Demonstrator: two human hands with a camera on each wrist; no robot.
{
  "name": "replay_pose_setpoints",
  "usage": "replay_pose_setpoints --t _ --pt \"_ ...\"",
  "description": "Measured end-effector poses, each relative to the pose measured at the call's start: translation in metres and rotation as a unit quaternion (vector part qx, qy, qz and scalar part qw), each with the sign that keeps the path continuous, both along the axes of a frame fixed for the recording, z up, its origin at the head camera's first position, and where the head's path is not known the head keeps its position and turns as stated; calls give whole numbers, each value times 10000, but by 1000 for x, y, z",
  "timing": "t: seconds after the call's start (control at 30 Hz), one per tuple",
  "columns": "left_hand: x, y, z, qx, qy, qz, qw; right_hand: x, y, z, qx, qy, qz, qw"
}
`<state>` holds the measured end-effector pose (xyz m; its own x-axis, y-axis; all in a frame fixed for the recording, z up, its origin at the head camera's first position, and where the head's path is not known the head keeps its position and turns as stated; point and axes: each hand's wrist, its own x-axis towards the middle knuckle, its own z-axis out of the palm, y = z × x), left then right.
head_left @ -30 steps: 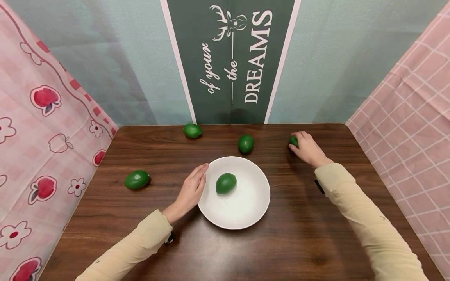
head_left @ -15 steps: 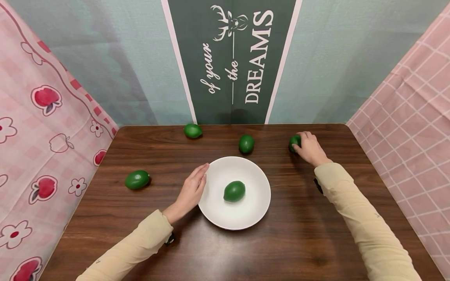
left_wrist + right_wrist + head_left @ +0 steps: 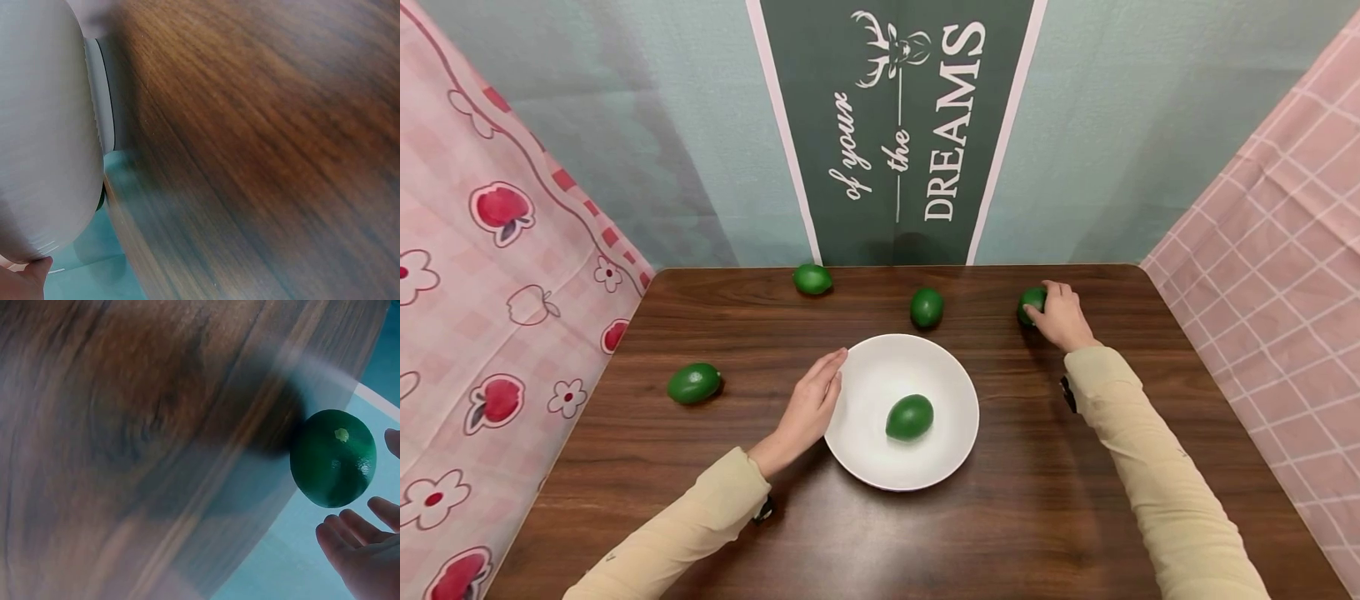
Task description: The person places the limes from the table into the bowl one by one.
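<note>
A white bowl point(image 3: 865, 462) stands mid-table with one green lime point(image 3: 910, 417) lying in it. My left hand point(image 3: 808, 406) rests along the bowl's left side, fingers straight and together at the rim. In the left wrist view, the bowl's outer wall point(image 3: 47, 125) fills the left side, with fingertips point(image 3: 39, 270) at its edge. Far right, my right hand point(image 3: 1063, 318) is beside another lime point(image 3: 1031, 307). The right wrist view shows this lime point(image 3: 333, 459) on the table, a gap between it and the spread fingers point(image 3: 337, 540).
Behind the bowl sits a lime point(image 3: 927, 308). Another lime point(image 3: 812, 279) lies near the table's back edge, and a further lime point(image 3: 694, 383) is at the left. Cloth hangings, including a green banner point(image 3: 895, 125), enclose the wooden table point(image 3: 880, 550).
The lime in the bowl has rolled right and toward the front. My right hand has drawn slightly right, uncovering more of its lime. My left hand keeps its place at the bowl.
</note>
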<state>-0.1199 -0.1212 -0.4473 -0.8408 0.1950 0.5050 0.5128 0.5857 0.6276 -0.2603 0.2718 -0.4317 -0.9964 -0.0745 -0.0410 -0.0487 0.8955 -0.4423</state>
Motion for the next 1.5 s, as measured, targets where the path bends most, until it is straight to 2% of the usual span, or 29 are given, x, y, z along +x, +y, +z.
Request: replay_pose_setpoints --t 0.3,0.5,0.8,1.23,1.5 --pt "0 -1 2 -90 -486 14 9988 -1 -1 -7 -199 -87 -273 9994" --pt "-1 -1 1 -44 -486 -15 9988 -3 -2 -14 -258 -122 -387 9988" --pt "0 0 2 -47 -291 -24 9996 -5 -6 -19 -407 -203 -527 9976" --pt "0 -1 2 -48 -608 33 9981 -7 -9 -25 -456 -131 -683 9965" --pt "0 -1 3 -36 -663 45 9978 -6 -11 -25 -576 -270 -738 9952"
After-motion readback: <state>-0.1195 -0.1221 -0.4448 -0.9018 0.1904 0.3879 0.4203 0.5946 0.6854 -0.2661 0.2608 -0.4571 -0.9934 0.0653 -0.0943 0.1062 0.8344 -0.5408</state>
